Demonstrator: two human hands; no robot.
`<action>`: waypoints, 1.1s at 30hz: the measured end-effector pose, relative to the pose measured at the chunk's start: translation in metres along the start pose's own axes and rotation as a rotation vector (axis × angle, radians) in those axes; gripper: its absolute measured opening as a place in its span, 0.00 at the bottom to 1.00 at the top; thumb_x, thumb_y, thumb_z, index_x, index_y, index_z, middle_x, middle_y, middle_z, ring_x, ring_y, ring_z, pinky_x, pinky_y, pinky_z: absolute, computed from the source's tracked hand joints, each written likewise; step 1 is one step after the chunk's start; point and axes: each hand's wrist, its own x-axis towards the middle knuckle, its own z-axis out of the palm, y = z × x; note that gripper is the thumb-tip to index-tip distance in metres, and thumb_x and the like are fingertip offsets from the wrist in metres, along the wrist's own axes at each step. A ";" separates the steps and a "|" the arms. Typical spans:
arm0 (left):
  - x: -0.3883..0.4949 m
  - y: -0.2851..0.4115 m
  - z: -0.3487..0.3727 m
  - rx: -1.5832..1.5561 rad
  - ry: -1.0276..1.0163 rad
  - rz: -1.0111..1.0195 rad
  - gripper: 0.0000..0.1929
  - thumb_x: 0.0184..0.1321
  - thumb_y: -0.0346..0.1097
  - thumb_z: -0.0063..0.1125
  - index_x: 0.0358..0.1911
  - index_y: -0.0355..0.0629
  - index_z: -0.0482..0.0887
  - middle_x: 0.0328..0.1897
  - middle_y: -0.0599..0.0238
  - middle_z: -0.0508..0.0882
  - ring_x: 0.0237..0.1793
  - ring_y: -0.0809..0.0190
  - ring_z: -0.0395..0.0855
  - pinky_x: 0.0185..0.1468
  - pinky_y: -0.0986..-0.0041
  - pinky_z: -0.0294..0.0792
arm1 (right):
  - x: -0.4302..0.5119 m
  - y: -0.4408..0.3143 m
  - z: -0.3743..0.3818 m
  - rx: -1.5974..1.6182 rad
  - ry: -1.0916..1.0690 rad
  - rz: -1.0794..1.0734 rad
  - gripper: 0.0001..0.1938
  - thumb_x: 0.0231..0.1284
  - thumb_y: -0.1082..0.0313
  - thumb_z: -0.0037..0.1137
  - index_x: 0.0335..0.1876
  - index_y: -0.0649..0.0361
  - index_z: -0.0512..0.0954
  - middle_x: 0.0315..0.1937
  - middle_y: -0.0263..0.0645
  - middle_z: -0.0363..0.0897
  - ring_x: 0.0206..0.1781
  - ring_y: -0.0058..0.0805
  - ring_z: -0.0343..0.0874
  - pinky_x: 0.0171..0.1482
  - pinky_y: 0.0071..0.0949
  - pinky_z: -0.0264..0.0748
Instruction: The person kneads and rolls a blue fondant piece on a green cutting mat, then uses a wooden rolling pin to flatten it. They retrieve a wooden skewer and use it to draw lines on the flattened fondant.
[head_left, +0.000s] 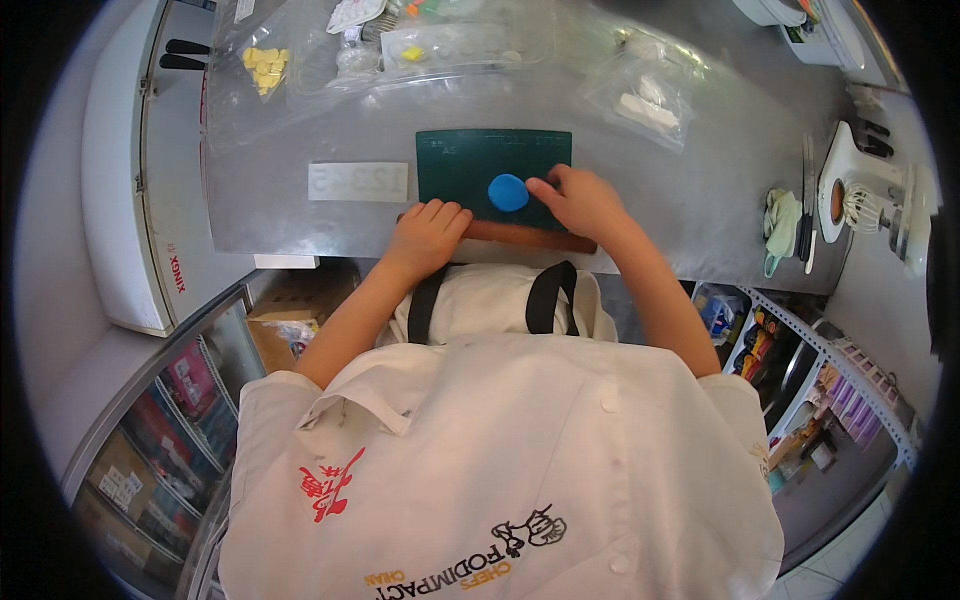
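A flat blue disc (508, 193), seemingly of fondant or dough, lies on a green cutting mat (457, 161). The thumb side of my right hand (581, 199) is at the disc's right edge, with thumb and fingers apart over the mat. Along the mat's near edge runs a brown wooden rolling pin (517, 235). Its left end is under the fingers of my left hand (429, 234). A pale strip (358, 182) with raised-looking numerals lies left of the mat on the metal table (300, 232).
Yellow pieces in a bag (265, 69) and a clear plastic tray (450, 71) sit at the back left. White pieces in a bag (649, 109) lie back right. A green cloth (782, 221), knives (807, 187) and a stand mixer (862, 187) are at the right.
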 end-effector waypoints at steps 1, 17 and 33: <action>0.002 0.000 -0.001 -0.005 -0.010 -0.008 0.18 0.41 0.32 0.63 0.40 0.43 0.79 0.36 0.64 0.79 0.35 0.57 0.77 0.38 0.69 0.69 | -0.008 0.001 -0.004 -0.095 0.063 0.024 0.18 0.66 0.52 0.51 0.41 0.64 0.78 0.32 0.47 0.81 0.31 0.40 0.81 0.34 0.35 0.75; 0.025 0.014 0.009 -0.144 -0.071 -0.313 0.32 0.51 0.40 0.65 0.61 0.37 0.69 0.65 0.49 0.68 0.66 0.44 0.63 0.67 0.55 0.57 | 0.011 0.022 0.046 -0.315 0.630 -0.297 0.23 0.63 0.57 0.49 0.62 0.56 0.71 0.66 0.39 0.66 0.69 0.37 0.63 0.66 0.46 0.57; 0.080 -0.014 0.010 -0.044 -0.079 -0.469 0.28 0.54 0.36 0.53 0.60 0.39 0.70 0.63 0.52 0.71 0.64 0.47 0.67 0.64 0.52 0.56 | 0.063 0.006 0.010 -0.226 0.541 -0.380 0.09 0.58 0.64 0.52 0.41 0.58 0.75 0.39 0.40 0.74 0.44 0.40 0.72 0.50 0.39 0.65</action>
